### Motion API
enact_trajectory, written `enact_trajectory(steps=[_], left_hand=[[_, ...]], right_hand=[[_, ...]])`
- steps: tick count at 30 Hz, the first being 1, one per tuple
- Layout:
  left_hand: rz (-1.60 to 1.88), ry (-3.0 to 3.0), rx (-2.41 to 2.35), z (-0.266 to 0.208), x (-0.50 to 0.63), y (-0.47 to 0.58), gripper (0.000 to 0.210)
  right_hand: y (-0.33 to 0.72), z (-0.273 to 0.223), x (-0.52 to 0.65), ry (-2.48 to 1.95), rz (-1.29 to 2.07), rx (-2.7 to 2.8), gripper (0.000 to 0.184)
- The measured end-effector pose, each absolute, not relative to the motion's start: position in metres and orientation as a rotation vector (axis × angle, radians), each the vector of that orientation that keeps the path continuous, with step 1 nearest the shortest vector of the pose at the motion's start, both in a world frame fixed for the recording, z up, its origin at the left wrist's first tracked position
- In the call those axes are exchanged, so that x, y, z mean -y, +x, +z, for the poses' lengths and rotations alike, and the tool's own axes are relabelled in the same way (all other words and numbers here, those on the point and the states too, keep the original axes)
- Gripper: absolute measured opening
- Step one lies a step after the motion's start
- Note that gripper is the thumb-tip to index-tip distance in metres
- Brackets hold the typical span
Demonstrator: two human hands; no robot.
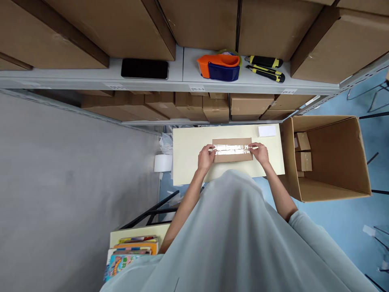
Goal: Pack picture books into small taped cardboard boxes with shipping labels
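Note:
A flat brown cardboard box (pixel 232 159) lies on the cream table in front of me. Shiny clear packing tape (pixel 232 149) runs along the length of its top and reflects the light. My left hand (pixel 206 156) grips the box's left end, its fingers bent together over the edge near the tape. At the opposite end my right hand (pixel 260 153) is closed in the same way, thumb and fingers at the tape's right end. Whether the fingertips pinch tape or only cardboard is too small to tell.
The cream table (pixel 190 162) carries a white slip (pixel 267 131). To its right stands a large open carton (pixel 334 158) with small boxes (pixel 304 161) inside. The shelf ahead holds a phone (pixel 145 69), a tape dispenser (pixel 220 67) and utility knives (pixel 266 74). Books (pixel 130 259) lie lower left.

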State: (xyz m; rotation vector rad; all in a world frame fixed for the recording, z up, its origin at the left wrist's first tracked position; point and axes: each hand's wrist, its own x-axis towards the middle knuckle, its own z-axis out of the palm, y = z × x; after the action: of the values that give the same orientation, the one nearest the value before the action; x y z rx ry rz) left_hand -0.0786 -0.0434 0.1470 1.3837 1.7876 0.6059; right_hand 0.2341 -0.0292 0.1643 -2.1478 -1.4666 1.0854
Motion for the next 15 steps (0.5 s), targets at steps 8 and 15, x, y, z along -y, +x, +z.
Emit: enact_trajectory(steps=[8, 15], left_hand=[[0.624, 1.396, -1.789, 0.146, 0.046, -0.079, 0.015], [0.637, 1.494, -1.705, 0.158, 0.043, -0.090, 0.021]], right_hand=[[0.222, 0.178, 0.029, -2.231, 0.999, 1.636, 0.017], [0.218, 0.194, 0.039, -2.158, 0.947, 1.814, 0.023]])
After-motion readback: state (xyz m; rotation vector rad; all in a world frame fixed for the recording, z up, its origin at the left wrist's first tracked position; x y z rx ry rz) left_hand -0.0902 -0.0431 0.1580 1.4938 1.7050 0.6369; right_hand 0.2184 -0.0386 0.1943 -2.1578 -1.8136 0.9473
